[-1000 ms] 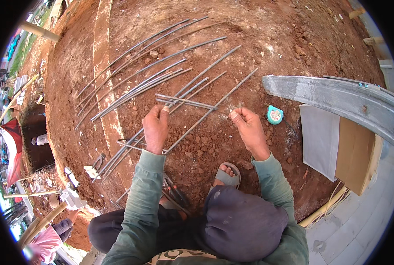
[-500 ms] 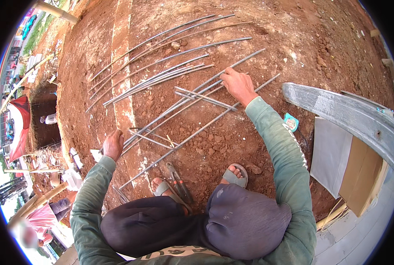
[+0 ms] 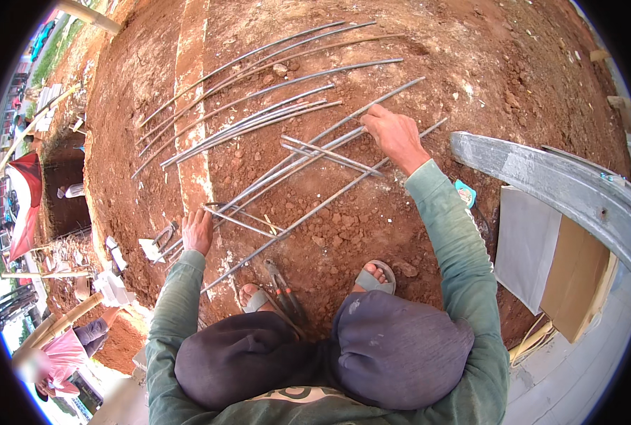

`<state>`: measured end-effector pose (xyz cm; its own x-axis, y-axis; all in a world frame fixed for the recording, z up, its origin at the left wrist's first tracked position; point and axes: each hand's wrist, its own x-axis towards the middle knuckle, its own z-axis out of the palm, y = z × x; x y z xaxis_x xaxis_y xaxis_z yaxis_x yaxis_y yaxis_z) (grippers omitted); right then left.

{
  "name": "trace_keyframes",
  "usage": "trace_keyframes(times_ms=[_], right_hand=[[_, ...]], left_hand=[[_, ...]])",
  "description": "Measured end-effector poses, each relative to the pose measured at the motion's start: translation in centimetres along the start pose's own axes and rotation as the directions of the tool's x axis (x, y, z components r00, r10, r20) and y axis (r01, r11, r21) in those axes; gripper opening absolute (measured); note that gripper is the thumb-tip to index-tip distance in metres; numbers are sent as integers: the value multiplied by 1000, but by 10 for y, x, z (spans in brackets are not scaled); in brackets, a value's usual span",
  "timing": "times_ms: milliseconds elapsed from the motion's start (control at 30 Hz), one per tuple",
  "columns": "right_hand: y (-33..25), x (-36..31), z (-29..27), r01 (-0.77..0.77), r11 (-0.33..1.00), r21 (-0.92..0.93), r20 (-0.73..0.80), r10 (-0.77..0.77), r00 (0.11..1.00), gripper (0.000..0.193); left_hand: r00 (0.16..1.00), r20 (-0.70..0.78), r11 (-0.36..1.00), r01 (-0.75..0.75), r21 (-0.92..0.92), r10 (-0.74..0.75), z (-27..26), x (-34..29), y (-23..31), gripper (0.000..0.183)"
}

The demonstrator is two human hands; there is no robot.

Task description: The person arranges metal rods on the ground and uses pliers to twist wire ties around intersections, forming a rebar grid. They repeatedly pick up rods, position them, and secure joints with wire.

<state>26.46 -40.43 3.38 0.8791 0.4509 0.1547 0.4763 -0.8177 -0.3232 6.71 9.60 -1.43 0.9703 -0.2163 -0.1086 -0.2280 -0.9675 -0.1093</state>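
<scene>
Right hand [image 3: 396,136] has its grip closed on ends of rods [image 3: 262,183] above soil [image 3: 344,244]; left hand [image 3: 197,231] lies across them, grip indeterminable.

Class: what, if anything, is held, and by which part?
The right grip seems to hold a metal rod by its far end; for the left grip, unclear.

The left hand [image 3: 198,230] and right hand [image 3: 398,138] reach to opposite ends of long metal rods [image 3: 262,184]. A long-handled tool [image 3: 279,291] lies between the sandalled feet [image 3: 376,276].
</scene>
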Motion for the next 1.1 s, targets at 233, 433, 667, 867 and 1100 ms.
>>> trace_keyframes(times_ms=[233, 433, 667, 867, 1100], right_hand=[[-8, -47, -42, -395, 911, 116, -464, 401, 790, 26], [-18, -81, -23, -692, 677, 249, -27, 719, 694, 33], [-16, -87, -3, -715, 150, 683, 371, 771, 517, 28], [-5, -77, 28, -692, 89, 716, 320, 840, 439, 31], [8, -83, 54, -692, 51, 720, 319, 861, 395, 27]], left_hand=[[999, 24, 764, 37, -644, -28, -33, -17, 67, 13], [992, 123, 614, 103, -783, -9, -40, -4, 136, 10], [986, 169, 569, 131, -812, 14, -46, 2, 160, 16], [981, 167, 633, 69, -771, 96, -39, 7, 157, 20], [693, 491, 754, -116, -646, 528, -140, 29, 139, 30]])
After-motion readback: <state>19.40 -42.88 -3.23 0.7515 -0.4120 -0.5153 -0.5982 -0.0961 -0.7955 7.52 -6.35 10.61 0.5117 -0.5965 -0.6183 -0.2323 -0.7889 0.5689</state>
